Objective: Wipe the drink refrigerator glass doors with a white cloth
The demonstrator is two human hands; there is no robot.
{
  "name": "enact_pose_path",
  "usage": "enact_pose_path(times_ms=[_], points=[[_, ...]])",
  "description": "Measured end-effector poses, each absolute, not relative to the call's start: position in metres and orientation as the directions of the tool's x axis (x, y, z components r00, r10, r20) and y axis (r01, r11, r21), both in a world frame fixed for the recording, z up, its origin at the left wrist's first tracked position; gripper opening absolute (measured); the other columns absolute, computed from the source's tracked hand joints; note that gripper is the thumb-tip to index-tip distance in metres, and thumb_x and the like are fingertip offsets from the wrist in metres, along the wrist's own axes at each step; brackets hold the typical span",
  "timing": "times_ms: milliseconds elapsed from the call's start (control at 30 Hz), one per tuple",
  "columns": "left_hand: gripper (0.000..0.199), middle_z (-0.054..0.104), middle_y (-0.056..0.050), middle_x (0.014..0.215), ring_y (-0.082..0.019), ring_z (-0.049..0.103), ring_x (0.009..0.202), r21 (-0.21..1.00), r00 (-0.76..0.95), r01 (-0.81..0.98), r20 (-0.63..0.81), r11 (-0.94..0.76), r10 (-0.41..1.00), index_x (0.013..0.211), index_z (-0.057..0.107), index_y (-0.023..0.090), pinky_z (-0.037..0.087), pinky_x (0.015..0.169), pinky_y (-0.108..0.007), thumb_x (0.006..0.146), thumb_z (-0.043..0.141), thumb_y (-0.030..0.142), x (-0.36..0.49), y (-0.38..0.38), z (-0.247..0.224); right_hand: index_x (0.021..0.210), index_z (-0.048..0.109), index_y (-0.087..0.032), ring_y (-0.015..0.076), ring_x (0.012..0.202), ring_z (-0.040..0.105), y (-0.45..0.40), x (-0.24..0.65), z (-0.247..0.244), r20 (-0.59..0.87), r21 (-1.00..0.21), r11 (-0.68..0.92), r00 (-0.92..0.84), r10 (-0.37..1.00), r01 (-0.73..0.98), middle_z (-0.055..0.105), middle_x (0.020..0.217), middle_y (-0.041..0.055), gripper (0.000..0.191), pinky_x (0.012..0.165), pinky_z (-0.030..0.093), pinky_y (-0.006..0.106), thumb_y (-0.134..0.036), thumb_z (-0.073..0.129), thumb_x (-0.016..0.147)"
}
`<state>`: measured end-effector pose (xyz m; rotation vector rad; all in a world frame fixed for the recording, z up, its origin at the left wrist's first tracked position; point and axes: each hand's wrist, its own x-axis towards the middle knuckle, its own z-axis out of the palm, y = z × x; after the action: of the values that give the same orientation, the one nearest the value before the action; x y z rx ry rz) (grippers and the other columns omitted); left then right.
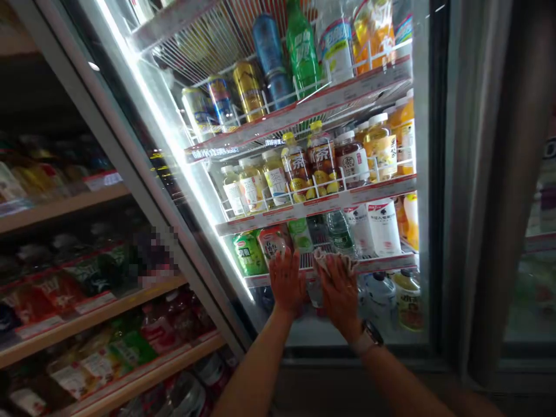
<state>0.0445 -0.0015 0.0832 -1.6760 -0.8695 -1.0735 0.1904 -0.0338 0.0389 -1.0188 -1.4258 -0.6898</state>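
Both hands (286,281) (341,295) and a cloth (332,260) press glass (304,333) before shelved drinks (295,171).

Cloth (332,260): wht w/ tan flecks

Two hands (286,281) (341,295), one cloth (333,260), one wristwatch (369,339), one glass door (420,145), four fridge shelves (317,202), four cans (248,90), two tea bottles (296,168), one green bottle (302,49)

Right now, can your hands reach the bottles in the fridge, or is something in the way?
The glass door is in the way: the left hand lies flat on it, the right hand presses a cloth to it, and the bottles stand behind.
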Motion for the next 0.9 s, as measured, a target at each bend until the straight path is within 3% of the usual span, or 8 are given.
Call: enact_pose_path(times_ms=[133, 233, 367, 533, 700, 900], points=[[0.057, 0.027, -0.009, 0.159, -0.025, 0.016, 0.15, -0.336, 0.372, 0.888, 0.926, -0.313, 0.061, 0.154, 0.023, 0.017, 0.017, 0.123, -0.045, 0.099, 0.034, 0.028, 0.046, -0.003, 0.084, 0.147, 0.043, -0.025, 0.0204, 0.146, 0.029, -0.037, 0.176, 0.031, 0.978, -0.087, 0.5, -0.022, 0.208, 0.861, 0.054, 0.144, 0.0074, 0.058, 0.123, 0.017, 0.044, -0.007, 0.041, 0.092], [0.058, 0.027, -0.009, 0.159, -0.025, 0.018, 0.15, -0.333, 0.372, 0.891, 0.925, -0.308, 0.075, 0.154, 0.023, 0.016, 0.017, 0.123, -0.045, 0.098, 0.036, 0.027, 0.045, -0.004, 0.083, 0.149, 0.04, -0.025, 0.021, 0.147, 0.028, -0.037, 0.19, 0.036, 0.978, -0.067, 0.498, -0.042, 0.204, 0.864, 0.052, 0.146, 0.0074, 0.06, 0.123, 0.016, 0.046, -0.006, 0.04, 0.092], [0.061, 0.034, -0.01, 0.156, -0.026, 0.02, 0.149, -0.324, 0.367, 0.896, 0.926, -0.303, 0.093, 0.154, 0.023, 0.017, 0.021, 0.121, -0.045, 0.096, 0.04, 0.027, 0.044, -0.005, 0.081, 0.155, 0.026, -0.026, 0.0291, 0.147, 0.026, -0.035, 0.237, 0.043, 0.985, -0.134, 0.389, 0.08, 0.152, 0.911, 0.033, 0.157, 0.0088, 0.068, 0.12, 0.019, 0.057, -0.01, 0.045, 0.092], [0.062, 0.036, -0.009, 0.156, -0.026, 0.02, 0.149, -0.326, 0.37, 0.899, 0.923, -0.293, 0.108, 0.154, 0.022, 0.016, 0.023, 0.121, -0.045, 0.096, 0.039, 0.028, 0.044, -0.006, 0.081, 0.154, 0.027, -0.026, 0.0419, 0.146, 0.019, -0.029, 0.309, 0.032, 0.955, -0.292, 0.293, 0.292, 0.043, 0.911, 0.013, 0.163, 0.0091, 0.069, 0.114, 0.022, 0.068, -0.017, 0.051, 0.09], [0.061, 0.036, -0.008, 0.156, -0.025, 0.021, 0.149, -0.321, 0.363, 0.901, 0.926, -0.293, 0.104, 0.154, 0.022, 0.017, 0.023, 0.12, -0.045, 0.096, 0.038, 0.028, 0.045, -0.007, 0.081, 0.154, 0.028, -0.02, 0.0426, 0.146, 0.02, -0.026, 0.323, 0.026, 0.942, -0.33, 0.269, 0.334, 0.035, 0.905, 0.016, 0.162, 0.0113, 0.068, 0.114, 0.024, 0.068, -0.016, 0.046, 0.089], [0.06, 0.036, -0.009, 0.156, -0.025, 0.021, 0.149, -0.323, 0.366, 0.894, 0.926, -0.312, 0.091, 0.154, 0.023, 0.016, 0.02, 0.121, -0.045, 0.096, 0.038, 0.028, 0.044, -0.007, 0.08, 0.153, 0.031, -0.02, 0.0412, 0.146, 0.021, -0.029, 0.26, 0.048, 0.942, -0.333, 0.36, 0.323, 0.089, 0.872, 0.02, 0.162, 0.0117, 0.064, 0.115, 0.016, 0.07, -0.016, 0.044, 0.09]])
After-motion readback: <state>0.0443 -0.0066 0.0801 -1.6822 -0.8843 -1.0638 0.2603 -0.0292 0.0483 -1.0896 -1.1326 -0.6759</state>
